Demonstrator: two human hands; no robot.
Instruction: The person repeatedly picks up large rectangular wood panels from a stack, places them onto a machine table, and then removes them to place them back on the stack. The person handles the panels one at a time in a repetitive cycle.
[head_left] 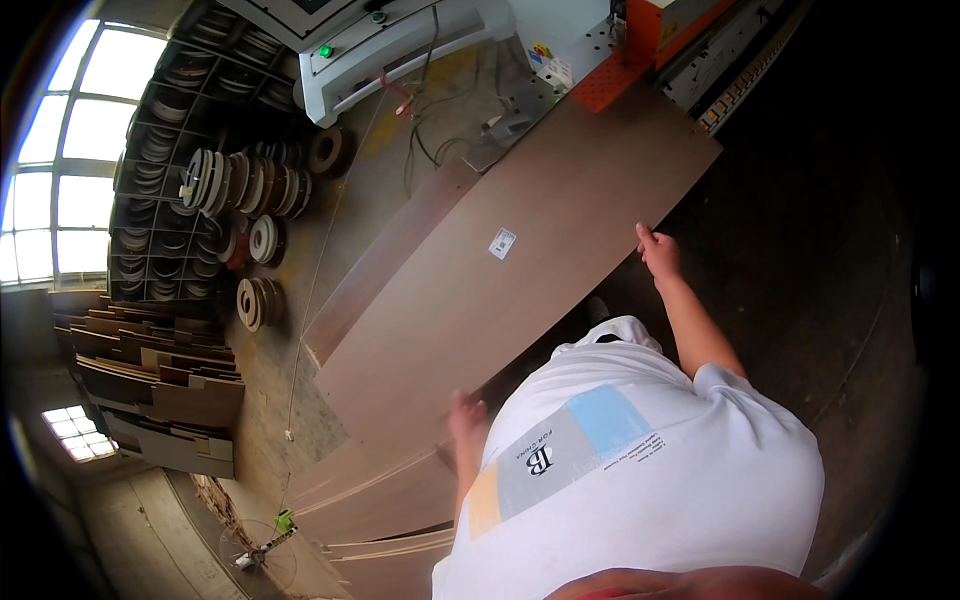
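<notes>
Long brown rectangular board (430, 320) — 11 o'clock from white-shirted torso (690, 490); white paper label (502, 243) mid-face, print illegible. Right hand (660, 256), label's 3 o'clock, grips edge; left hand (467, 415), 6 o'clock, blurred — can't tell fingers.

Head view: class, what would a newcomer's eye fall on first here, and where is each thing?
The long, flat brown panel comes first, slanting across the middle, with a small white label on it and the person's bare right hand at its near edge. Next is the bright orange-red machine part near its upper end. Then come round white and brown rolls at left.
</notes>
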